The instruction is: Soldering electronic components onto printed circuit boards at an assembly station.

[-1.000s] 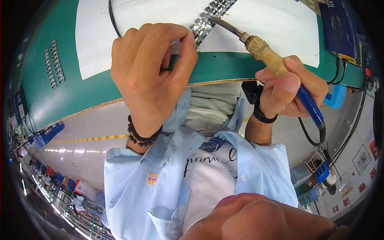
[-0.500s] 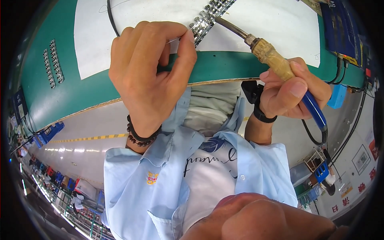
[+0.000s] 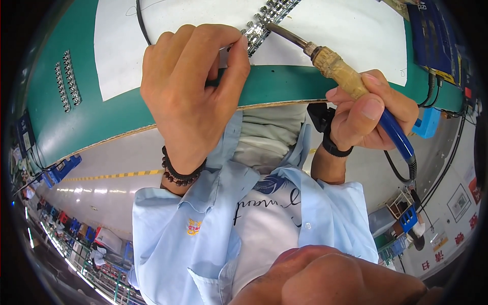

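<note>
My right hand [image 3: 375,112] grips a soldering iron [image 3: 339,72] with a tan grip and a blue handle end. Its metal tip points up and left and meets a strip of small shiny metal parts [image 3: 274,12], lying slantwise on white paper [image 3: 325,46]. At the strip's near end, my left hand [image 3: 188,91] pinches thumb and forefinger together. A thin silvery solder wire [image 3: 224,48] shows between these fingers; its tip is hidden. Whether the left fingertips touch the strip I cannot tell.
Two more metal strips [image 3: 71,76] lie on the green tabletop [image 3: 46,127] to the left. A black cable [image 3: 143,23] crosses the paper. At the far right stands a dark blue box [image 3: 432,35] with cables. The table's curved front edge runs beneath my hands.
The soldering iron and my right hand have shifted slightly left, bringing the tip farther over the strip. My left hand has moved very little and keeps its pinch.
</note>
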`<move>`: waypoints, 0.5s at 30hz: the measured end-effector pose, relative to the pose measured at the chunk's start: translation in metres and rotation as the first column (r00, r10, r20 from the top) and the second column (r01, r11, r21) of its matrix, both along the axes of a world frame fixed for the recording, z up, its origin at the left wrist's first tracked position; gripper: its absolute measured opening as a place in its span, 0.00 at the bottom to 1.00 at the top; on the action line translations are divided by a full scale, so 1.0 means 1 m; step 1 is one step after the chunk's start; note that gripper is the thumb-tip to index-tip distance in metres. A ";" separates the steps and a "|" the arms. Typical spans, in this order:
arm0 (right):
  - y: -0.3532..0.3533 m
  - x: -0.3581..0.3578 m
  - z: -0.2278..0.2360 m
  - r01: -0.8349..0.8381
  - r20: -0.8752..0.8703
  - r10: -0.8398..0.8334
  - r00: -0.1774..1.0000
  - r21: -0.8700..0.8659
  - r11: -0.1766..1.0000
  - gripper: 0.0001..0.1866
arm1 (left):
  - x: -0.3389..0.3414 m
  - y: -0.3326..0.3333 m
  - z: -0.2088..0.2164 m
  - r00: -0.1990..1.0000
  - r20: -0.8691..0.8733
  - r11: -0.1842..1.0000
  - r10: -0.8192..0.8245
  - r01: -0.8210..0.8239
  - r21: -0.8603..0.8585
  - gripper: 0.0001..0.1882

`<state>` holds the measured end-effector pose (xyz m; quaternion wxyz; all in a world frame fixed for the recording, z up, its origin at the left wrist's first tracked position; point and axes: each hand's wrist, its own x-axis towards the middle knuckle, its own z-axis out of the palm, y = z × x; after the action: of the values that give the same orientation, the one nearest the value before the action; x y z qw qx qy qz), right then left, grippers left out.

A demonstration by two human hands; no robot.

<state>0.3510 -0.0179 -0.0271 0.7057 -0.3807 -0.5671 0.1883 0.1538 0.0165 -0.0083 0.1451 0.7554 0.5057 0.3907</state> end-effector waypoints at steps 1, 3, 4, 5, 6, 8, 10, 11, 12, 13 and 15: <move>0.000 0.001 0.000 -0.013 0.004 0.013 1.000 0.001 1.000 0.16 | 0.000 0.000 0.000 1.000 -0.001 1.000 0.002 -0.002 0.000 0.05; 0.000 0.002 0.000 -0.030 0.008 0.030 1.000 0.003 1.000 0.16 | 0.000 -0.001 0.002 1.000 0.005 1.000 0.015 -0.014 -0.020 0.05; 0.000 0.002 0.000 -0.039 0.011 0.039 0.999 0.003 0.999 0.15 | 0.000 -0.001 0.002 1.000 0.008 0.999 0.022 -0.022 -0.030 0.05; 0.001 0.001 0.000 -0.048 0.015 0.048 0.999 0.003 0.999 0.15 | 0.000 -0.002 0.002 1.000 0.006 0.999 0.026 -0.026 -0.030 0.05; 0.001 0.002 0.001 -0.053 0.021 0.052 0.998 0.004 0.999 0.15 | 0.001 -0.001 0.001 1.000 0.005 1.000 0.021 -0.021 -0.022 0.05; 0.001 0.004 0.001 -0.053 0.026 0.053 0.998 -0.001 0.999 0.15 | 0.003 0.001 0.001 1.000 0.003 1.000 0.012 -0.012 -0.006 0.05; 0.000 0.006 0.002 -0.055 0.034 0.056 0.998 -0.013 0.998 0.15 | 0.003 0.003 -0.002 1.000 0.006 1.000 0.003 -0.003 0.005 0.05; 0.000 0.005 0.002 -0.058 0.033 0.058 0.998 -0.011 0.998 0.15 | 0.002 0.003 -0.003 1.000 0.005 1.000 -0.003 0.003 0.016 0.05; 0.000 0.005 0.002 -0.059 0.024 0.060 0.998 -0.013 0.998 0.15 | 0.001 0.002 -0.004 1.000 0.004 1.000 -0.009 0.009 0.026 0.05; 0.000 0.004 0.002 -0.060 0.016 0.061 0.998 -0.016 0.998 0.15 | 0.001 0.001 -0.003 1.000 0.003 1.000 -0.007 0.007 0.028 0.05; 0.001 0.005 0.003 -0.061 0.007 0.061 0.998 -0.018 0.998 0.15 | 0.002 -0.004 0.002 0.991 0.120 0.996 0.061 -0.051 -0.078 0.05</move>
<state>0.3562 -0.0171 -0.0244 0.6942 -0.3700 -0.5793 0.2135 0.1560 0.0129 -0.0065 0.1929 0.7096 0.5310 0.4211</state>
